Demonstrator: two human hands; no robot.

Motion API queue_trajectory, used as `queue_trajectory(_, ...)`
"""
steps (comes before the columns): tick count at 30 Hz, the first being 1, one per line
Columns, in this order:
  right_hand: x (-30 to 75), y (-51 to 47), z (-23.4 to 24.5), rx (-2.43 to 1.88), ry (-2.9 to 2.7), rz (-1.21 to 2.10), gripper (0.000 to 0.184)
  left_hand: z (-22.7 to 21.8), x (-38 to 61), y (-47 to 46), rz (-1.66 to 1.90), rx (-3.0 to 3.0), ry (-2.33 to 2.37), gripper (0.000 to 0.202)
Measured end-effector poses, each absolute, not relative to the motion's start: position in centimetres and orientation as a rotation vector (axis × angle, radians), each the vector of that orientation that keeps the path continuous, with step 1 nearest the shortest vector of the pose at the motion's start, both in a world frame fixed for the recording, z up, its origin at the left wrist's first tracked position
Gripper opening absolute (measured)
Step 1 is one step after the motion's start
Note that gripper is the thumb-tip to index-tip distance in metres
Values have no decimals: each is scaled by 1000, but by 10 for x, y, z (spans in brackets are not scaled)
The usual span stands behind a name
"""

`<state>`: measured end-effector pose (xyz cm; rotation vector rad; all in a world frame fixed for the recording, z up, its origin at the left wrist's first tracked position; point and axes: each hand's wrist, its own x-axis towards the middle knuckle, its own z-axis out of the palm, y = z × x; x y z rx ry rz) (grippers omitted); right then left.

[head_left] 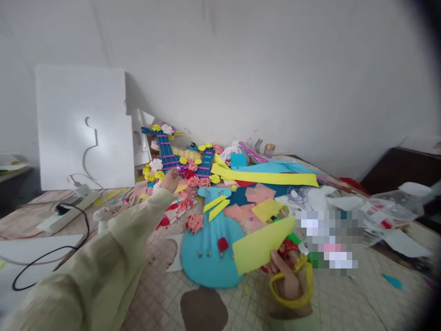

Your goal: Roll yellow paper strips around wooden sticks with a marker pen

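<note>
My left hand (170,180) reaches to the paper flowers (189,174) at the back, its fingers curled; what they pinch, if anything, is too small to make out. In my right hand (288,278) a sheet of yellow paper (263,246) is gripped between thumb and fingers. A yellow loop (309,285), which looks like a scissors handle, hangs round that hand; its blades are hidden. Beside the sheet lies a blue guitar-shaped cutout (196,262), with two yellow strips (218,209) and a dark red piece (223,244) on it.
A white board (82,133) leans on the wall at left, behind a power strip (69,214) with cables. Long yellow paper (265,177) and salmon-coloured pieces (260,193) lie behind the cutout. Clear plastic packaging (392,209) stands at right. The tablecloth has a brown patch (204,309) in front.
</note>
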<state>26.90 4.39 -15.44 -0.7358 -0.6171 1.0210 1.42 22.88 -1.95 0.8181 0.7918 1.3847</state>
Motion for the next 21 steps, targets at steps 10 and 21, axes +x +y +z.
queue_trajectory(10, 241, 34, -119, -766, -668, 946, 32, -81, 47, 7, 706, 1411, 754, 24)
queue_trajectory(21, 191, 2, -88, -834, -734, 869, 26, -102, 98, -5, 1234, 770, 556, 37)
